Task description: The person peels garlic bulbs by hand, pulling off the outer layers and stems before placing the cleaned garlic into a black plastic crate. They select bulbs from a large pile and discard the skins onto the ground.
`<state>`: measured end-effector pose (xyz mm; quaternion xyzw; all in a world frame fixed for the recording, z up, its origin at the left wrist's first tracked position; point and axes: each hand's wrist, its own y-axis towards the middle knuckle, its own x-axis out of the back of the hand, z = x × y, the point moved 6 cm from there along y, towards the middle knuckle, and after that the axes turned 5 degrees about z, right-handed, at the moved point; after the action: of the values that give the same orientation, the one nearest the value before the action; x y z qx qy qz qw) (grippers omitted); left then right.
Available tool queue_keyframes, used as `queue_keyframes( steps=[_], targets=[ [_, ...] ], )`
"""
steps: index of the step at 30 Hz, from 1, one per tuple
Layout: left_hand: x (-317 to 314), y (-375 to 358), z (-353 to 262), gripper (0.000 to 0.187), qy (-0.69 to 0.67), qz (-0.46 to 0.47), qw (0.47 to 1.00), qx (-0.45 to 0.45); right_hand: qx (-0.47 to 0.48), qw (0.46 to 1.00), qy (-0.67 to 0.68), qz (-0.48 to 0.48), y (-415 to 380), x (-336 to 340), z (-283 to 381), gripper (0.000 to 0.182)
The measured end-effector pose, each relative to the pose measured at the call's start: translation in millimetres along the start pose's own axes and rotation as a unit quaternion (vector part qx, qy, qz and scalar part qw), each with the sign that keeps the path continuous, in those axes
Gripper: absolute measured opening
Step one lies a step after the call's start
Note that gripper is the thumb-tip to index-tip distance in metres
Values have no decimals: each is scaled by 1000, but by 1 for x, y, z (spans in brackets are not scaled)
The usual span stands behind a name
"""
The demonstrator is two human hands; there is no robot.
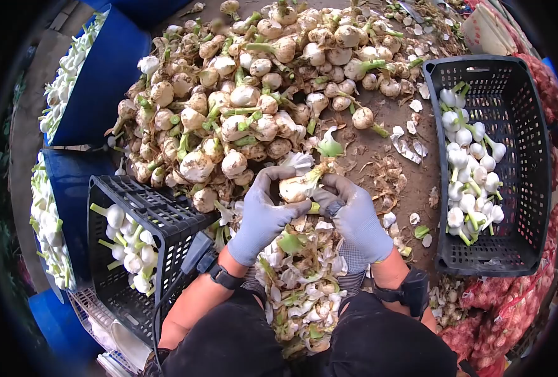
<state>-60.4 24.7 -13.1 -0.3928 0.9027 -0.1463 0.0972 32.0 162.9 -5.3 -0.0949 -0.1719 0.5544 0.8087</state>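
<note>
A garlic bulb point(296, 188) with brownish outer skin is held between my two gloved hands, above a heap of peelings. My left hand point(261, 220) is closed around the bulb's left side, thumb above and fingers below. At the other end, my right hand point(358, 218) pinches the stem and its loose skin; its fingertips are partly hidden. A short green stalk end shows just under the right fingers. Behind my hands lies a large pile of unpeeled garlic point(244, 97). Papery peelings point(304, 283) cover the ground between my legs.
On the right stands a black crate point(511, 163) with clean white garlic point(470, 179) along its left side. A tilted black crate point(165, 210) at left also holds white garlic. Beyond it are blue tubs point(96, 81) of garlic. Red mesh sacks point(511, 308) lie at lower right.
</note>
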Motion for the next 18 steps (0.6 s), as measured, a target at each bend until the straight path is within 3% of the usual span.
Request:
queue_keyframes(
  steps=[1,2,4,7,9,10,11,12,13,15,16,17,18],
  targets=[
    [1,0,7,60,0,0,1000,2,-75,973,218,29,-2,-6,-7,17],
    [0,1,8,59,85,7,993,-79,-130,977,149,76,0,-8,-12,19],
    [-6,-3,-7,54,231,3,953,-195,-137,976,152,73,1,-10,-17,18],
    [-16,-8,-25,53,316,21,908,-273,-163,979,105,62,3,-11,-42,16],
    [-18,-8,-28,54,323,23,904,-281,-75,996,-45,4,10,-4,-47,16],
    [-10,-1,-10,52,120,41,983,-136,-76,996,-45,5,8,-1,-42,16],
    [-10,-1,11,51,-91,55,994,17,19,978,-205,-25,5,8,-21,17],
    [-14,-2,17,58,-207,75,972,77,114,926,-356,-55,2,9,3,19],
    [-14,-2,15,58,-206,75,973,76,114,926,-355,-55,3,10,1,19],
    [-20,-5,14,60,-371,91,912,150,94,983,-155,-33,6,11,-6,20],
    [-17,-3,14,62,-347,92,924,130,24,991,133,10,4,5,-12,23],
    [-18,-4,14,62,-347,91,924,131,24,991,134,11,3,7,-6,23],
    [-19,-3,9,62,-259,96,957,86,-21,985,164,56,3,4,-6,22]
  ],
)
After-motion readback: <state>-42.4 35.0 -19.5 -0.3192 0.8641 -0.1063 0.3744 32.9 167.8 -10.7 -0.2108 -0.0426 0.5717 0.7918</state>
